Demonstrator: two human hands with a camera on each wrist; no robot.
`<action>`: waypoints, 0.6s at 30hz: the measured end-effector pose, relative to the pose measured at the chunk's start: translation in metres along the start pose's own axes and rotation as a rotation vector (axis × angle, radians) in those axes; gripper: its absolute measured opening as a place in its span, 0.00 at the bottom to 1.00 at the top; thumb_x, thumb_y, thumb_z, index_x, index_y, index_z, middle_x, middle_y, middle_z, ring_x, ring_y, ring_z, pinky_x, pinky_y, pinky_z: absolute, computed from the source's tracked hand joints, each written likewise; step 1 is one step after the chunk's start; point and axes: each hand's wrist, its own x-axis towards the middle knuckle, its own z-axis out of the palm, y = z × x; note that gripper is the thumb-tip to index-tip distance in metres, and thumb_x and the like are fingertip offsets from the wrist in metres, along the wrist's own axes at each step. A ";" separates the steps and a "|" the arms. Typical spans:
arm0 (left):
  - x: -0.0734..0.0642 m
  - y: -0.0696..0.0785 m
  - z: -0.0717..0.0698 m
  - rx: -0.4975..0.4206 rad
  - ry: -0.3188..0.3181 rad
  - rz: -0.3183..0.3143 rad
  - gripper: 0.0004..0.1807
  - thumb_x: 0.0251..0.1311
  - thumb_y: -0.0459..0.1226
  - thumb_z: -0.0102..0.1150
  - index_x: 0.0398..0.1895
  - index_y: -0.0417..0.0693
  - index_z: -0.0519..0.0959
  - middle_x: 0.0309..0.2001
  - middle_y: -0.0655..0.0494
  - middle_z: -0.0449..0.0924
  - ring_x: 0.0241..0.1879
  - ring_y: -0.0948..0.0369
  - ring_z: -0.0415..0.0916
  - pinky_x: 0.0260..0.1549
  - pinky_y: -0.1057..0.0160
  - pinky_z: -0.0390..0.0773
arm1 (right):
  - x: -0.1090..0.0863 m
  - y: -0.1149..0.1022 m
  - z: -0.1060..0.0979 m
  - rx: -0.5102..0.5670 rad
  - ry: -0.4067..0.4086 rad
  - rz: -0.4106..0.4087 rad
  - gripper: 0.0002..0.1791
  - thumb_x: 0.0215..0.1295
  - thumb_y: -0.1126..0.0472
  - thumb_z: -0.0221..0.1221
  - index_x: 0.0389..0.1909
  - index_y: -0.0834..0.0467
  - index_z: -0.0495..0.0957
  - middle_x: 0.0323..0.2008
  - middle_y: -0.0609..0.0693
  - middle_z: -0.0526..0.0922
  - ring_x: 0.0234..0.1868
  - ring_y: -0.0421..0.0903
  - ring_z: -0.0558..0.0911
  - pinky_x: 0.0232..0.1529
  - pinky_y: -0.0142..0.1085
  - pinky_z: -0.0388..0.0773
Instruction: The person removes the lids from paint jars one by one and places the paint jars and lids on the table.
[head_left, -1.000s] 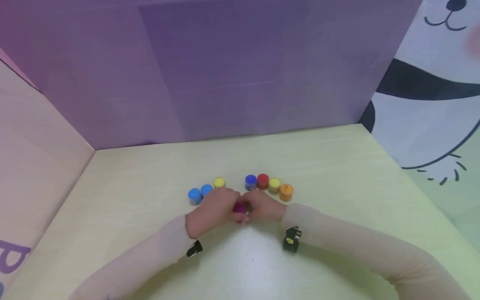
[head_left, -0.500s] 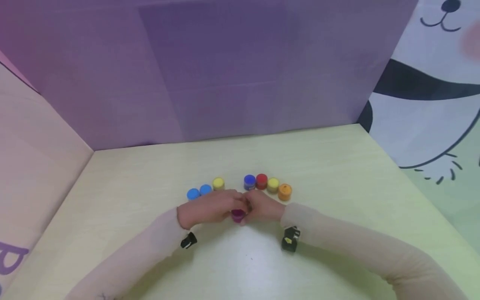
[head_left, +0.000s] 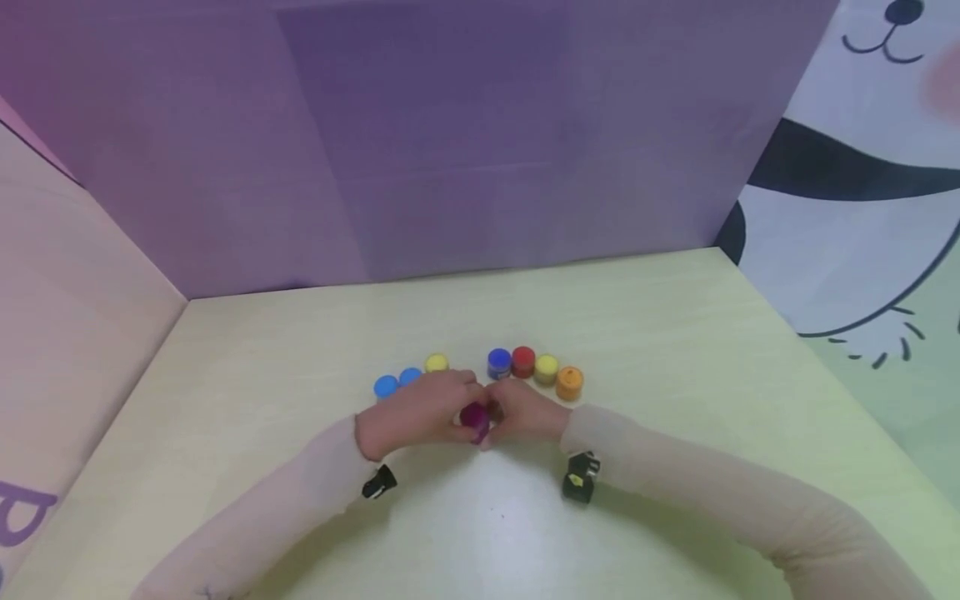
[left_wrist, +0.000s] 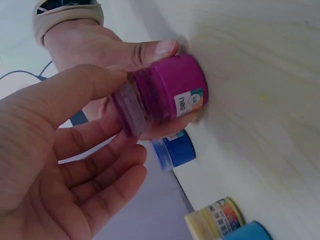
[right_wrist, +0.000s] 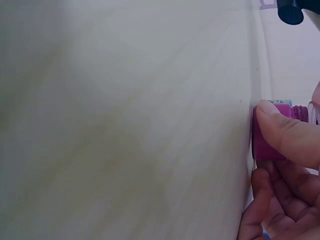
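My right hand (head_left: 528, 411) grips a small magenta paint jar (left_wrist: 181, 86) low down, its thumb along one side in the right wrist view. My left hand (head_left: 426, 408) pinches the jar's clear, purple-tinted lid (left_wrist: 129, 111) between thumb and forefinger, the other fingers loosely bent. The lid sits askew at the mouth of the jar, and the dark threaded neck (left_wrist: 148, 95) shows between lid and body. In the right wrist view the jar's base stands right at the table surface. From the head view, the hands cover part of the jar.
Behind my right hand stand a dark blue jar (head_left: 499, 363), a red jar (head_left: 523, 362), a yellow jar (head_left: 546, 369) and an orange jar (head_left: 569, 382). Beyond my left hand are another yellow jar (head_left: 437, 362) and two light blue jars (head_left: 386, 387), partly hidden. A purple panel (head_left: 450, 167) borders the table's back.
My left hand has turned at the wrist, its fingers shifting over the top of the magenta jar. My right hand keeps its grip in nearly the same spot.
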 end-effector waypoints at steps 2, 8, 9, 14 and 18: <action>-0.004 0.000 -0.001 0.003 0.011 -0.003 0.13 0.52 0.40 0.68 0.40 0.48 0.81 0.31 0.61 0.76 0.29 0.67 0.69 0.30 0.73 0.72 | 0.001 0.000 0.001 -0.004 -0.002 -0.018 0.21 0.44 0.63 0.72 0.42 0.60 0.80 0.33 0.46 0.82 0.34 0.40 0.76 0.40 0.32 0.74; -0.019 0.001 -0.002 0.053 0.030 0.020 0.10 0.52 0.38 0.68 0.38 0.49 0.82 0.31 0.60 0.75 0.28 0.66 0.68 0.28 0.74 0.71 | 0.004 0.005 0.004 -0.033 -0.027 -0.043 0.21 0.45 0.64 0.71 0.43 0.59 0.80 0.37 0.47 0.84 0.38 0.40 0.79 0.45 0.33 0.76; -0.022 0.001 -0.002 0.062 0.026 0.026 0.11 0.52 0.38 0.68 0.38 0.48 0.82 0.31 0.60 0.76 0.29 0.66 0.68 0.29 0.74 0.71 | 0.004 0.005 0.005 -0.037 -0.032 -0.044 0.20 0.45 0.64 0.71 0.43 0.59 0.80 0.37 0.47 0.84 0.39 0.40 0.80 0.46 0.33 0.76; -0.033 0.009 0.001 0.102 -0.064 0.056 0.11 0.52 0.36 0.67 0.40 0.46 0.81 0.32 0.58 0.76 0.29 0.66 0.68 0.30 0.74 0.72 | 0.004 0.006 0.004 0.001 -0.050 -0.075 0.19 0.46 0.67 0.70 0.43 0.60 0.80 0.39 0.49 0.84 0.42 0.44 0.81 0.48 0.35 0.76; -0.039 0.020 0.004 0.136 -0.176 0.060 0.11 0.51 0.35 0.68 0.39 0.48 0.80 0.35 0.59 0.76 0.31 0.66 0.69 0.33 0.73 0.73 | 0.004 0.006 0.003 0.012 -0.060 -0.072 0.19 0.47 0.68 0.69 0.43 0.59 0.81 0.39 0.47 0.84 0.43 0.43 0.81 0.48 0.33 0.76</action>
